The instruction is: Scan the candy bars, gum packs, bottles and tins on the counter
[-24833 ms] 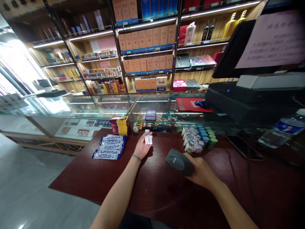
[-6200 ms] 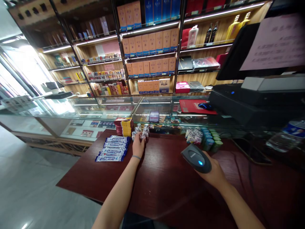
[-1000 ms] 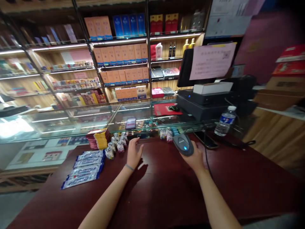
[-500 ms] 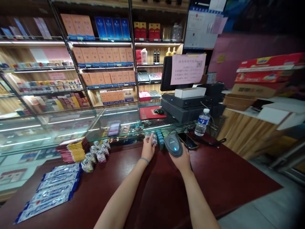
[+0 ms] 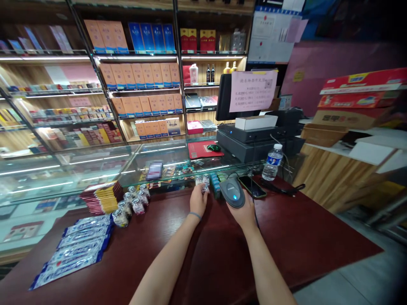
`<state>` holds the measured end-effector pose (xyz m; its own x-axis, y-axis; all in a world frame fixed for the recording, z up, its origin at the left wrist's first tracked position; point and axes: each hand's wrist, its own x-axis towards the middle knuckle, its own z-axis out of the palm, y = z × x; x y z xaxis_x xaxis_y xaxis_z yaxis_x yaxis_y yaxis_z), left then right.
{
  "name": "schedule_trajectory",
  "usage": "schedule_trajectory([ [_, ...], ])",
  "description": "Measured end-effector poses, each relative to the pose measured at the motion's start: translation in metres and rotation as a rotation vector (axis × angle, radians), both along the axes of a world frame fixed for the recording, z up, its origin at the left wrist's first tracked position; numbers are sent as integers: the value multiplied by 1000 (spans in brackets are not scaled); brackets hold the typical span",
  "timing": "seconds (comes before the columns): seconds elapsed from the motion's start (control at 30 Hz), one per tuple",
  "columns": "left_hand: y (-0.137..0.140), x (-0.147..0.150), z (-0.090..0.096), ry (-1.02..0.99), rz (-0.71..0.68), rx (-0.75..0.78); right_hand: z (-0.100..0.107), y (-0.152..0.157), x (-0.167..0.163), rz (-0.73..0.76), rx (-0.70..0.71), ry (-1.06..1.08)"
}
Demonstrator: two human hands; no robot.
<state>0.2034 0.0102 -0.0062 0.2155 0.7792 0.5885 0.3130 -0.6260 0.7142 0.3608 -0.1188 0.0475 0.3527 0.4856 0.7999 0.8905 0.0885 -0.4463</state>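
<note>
My left hand (image 5: pixel 198 202) reaches to the back of the dark red counter, its fingers curled around a small clear jar (image 5: pixel 205 186) with a shiny lid. Another such jar (image 5: pixel 199 179) stands right behind the fingers. My right hand (image 5: pixel 244 212) is closed around a grey barcode scanner (image 5: pixel 232 192) with a lit blue spot on top; most of its handle is hidden. Between the two hands runs a row of small blue-green containers (image 5: pixel 215 186). Farther left sits a group of several similar jars (image 5: pixel 138 205).
Blue-and-white packets (image 5: pixel 74 248) and stacked red and yellow packs (image 5: pixel 101 199) lie on the left. A phone (image 5: pixel 252 187), a water bottle (image 5: pixel 272 163) and a black strap (image 5: pixel 282 187) are to the right. Behind is a glass display case (image 5: pixel 168 148) with a monitor (image 5: pixel 225 99).
The fingers of my left hand have curled lower around the small jar; the index finger was stretched over it before. The view has shifted slightly. My right hand keeps hold of the scanner.
</note>
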Motion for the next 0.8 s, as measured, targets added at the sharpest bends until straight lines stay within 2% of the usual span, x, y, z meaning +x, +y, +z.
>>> schedule_trajectory([
  [0.17,-15,-49,8,-263,53,-114,-3,0,-3,37,9,-30],
  [0.3,-35,-114,18,-397,-55,-248,-5,0,-9,88,-11,-39],
  [0.5,-60,-202,31,-513,-172,-529,-11,1,-39,320,-89,-106],
  [0.63,-60,-231,34,-673,-202,-686,-8,-3,-68,540,-204,-125],
  [0.8,-50,-245,32,-789,-173,-724,6,-13,-93,823,-299,-248],
])
